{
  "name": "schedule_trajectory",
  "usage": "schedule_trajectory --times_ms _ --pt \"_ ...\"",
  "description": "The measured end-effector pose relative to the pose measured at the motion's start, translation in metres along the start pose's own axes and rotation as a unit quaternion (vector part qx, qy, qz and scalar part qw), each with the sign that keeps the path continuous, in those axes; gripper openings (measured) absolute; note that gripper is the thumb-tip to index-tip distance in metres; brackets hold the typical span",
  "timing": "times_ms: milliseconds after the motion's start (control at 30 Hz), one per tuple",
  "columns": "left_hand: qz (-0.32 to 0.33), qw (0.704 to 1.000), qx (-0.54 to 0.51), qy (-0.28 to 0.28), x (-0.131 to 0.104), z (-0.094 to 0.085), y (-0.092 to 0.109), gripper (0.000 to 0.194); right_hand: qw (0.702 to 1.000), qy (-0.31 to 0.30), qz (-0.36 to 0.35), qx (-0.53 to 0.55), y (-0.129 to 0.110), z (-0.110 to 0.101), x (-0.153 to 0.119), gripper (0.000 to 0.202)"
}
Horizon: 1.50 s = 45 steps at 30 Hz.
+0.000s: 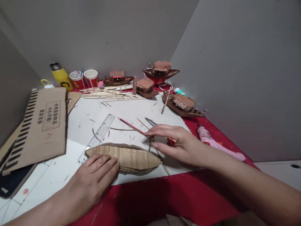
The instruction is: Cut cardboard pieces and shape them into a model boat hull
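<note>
A boat-shaped cardboard hull (134, 159) with a ridged, plain brown inside lies on the white board. My left hand (100, 172) holds its left half, fingers laid together over the near side and the thumb hidden. To the right, above the hull's pointed end, my right hand (176, 142) pinches a thin brown cardboard strip (150, 145) between thumb and forefinger. Just beyond those fingertips lie a red pencil (130, 125) and a dark-tipped metal tool (150, 121), partly covered by the hand. A clear ruler (100, 133) extends from behind the hull's left end.
Brown model boats (184, 105) and thin wooden sticks (105, 93) line the back, near paper cups (91, 78) and a yellow bottle (61, 77). Printed cardboard (51, 135) leans at left. At right, a pink glue gun (218, 144) rests on red cloth (150, 201). Grey walls enclose the table.
</note>
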<state>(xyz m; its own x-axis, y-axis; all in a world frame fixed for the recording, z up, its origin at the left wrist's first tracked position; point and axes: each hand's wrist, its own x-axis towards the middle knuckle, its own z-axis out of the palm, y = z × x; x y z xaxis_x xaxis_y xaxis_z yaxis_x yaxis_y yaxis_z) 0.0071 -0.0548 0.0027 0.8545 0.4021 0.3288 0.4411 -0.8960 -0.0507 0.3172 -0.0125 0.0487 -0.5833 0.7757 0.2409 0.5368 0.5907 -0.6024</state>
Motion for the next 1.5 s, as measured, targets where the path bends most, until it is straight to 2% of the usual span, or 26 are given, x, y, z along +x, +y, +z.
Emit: schedule_trajectory --times_ms 100,167,267,433,600,800,900,967,1033,1067,1100,1167,1233,1300,1367,1500 --pt "0.000 1.000 -0.003 -0.005 0.002 0.001 0.000 0.040 0.992 -0.032 0.117 0.045 -0.003 0.008 0.001 0.015" --pt "-0.003 1.000 0.000 -0.006 0.003 0.001 0.000 0.042 0.984 -0.060 0.155 0.055 -0.007 0.013 0.004 0.010" --pt "-0.011 1.000 -0.001 -0.010 0.004 0.001 0.001 0.043 0.986 -0.082 0.146 0.009 -0.012 0.018 0.011 0.009" --pt "-0.009 1.000 -0.003 -0.022 0.006 0.004 0.002 0.042 0.978 -0.138 0.149 -0.036 -0.016 0.026 0.031 0.024" --pt "-0.046 0.998 -0.042 -0.012 0.007 0.008 0.004 0.038 0.966 -0.195 0.152 -0.074 -0.020 0.040 0.055 0.028" --pt "-0.073 0.995 -0.061 0.004 0.011 0.008 0.006 0.034 0.954 -0.246 0.122 -0.117 -0.020 0.049 0.066 0.016" --pt "-0.068 0.988 -0.138 0.007 0.009 -0.003 0.000 0.040 0.954 -0.245 0.122 -0.121 -0.021 0.050 0.065 0.017" --pt "-0.102 0.977 -0.174 0.063 0.007 -0.016 -0.008 0.050 0.956 -0.239 0.121 -0.121 -0.022 0.050 0.063 0.017" --pt "-0.238 0.946 -0.154 0.154 0.006 -0.030 -0.018 0.051 0.956 -0.237 0.122 -0.123 -0.023 0.050 0.062 0.018" --pt "-0.320 0.921 -0.140 0.175 0.006 -0.036 -0.023 0.046 0.956 -0.237 0.122 -0.124 -0.023 0.050 0.062 0.018" --pt "-0.392 0.895 -0.150 0.152 0.007 -0.041 -0.027 0.042 0.956 -0.237 0.122 -0.124 -0.023 0.050 0.061 0.017" --pt "-0.486 0.845 -0.215 0.059 0.009 -0.044 -0.033 0.038 0.956 -0.239 0.118 -0.125 -0.022 0.050 0.061 0.017" --pt "-0.514 0.816 -0.259 -0.043 0.013 -0.041 -0.035 0.037 0.956 -0.238 0.113 -0.127 -0.022 0.050 0.062 0.017" --pt "-0.512 0.808 -0.272 -0.101 0.016 -0.034 -0.035 0.033 0.957 -0.237 0.109 -0.129 -0.022 0.050 0.063 0.018" --pt "-0.507 0.802 -0.292 -0.117 0.018 -0.028 -0.034 0.031 0.957 -0.236 0.105 -0.130 -0.022 0.050 0.063 0.018" --pt "-0.502 0.763 -0.392 -0.110 0.019 -0.022 -0.035 0.029 0.956 -0.244 0.102 -0.128 -0.019 0.048 0.063 0.018"
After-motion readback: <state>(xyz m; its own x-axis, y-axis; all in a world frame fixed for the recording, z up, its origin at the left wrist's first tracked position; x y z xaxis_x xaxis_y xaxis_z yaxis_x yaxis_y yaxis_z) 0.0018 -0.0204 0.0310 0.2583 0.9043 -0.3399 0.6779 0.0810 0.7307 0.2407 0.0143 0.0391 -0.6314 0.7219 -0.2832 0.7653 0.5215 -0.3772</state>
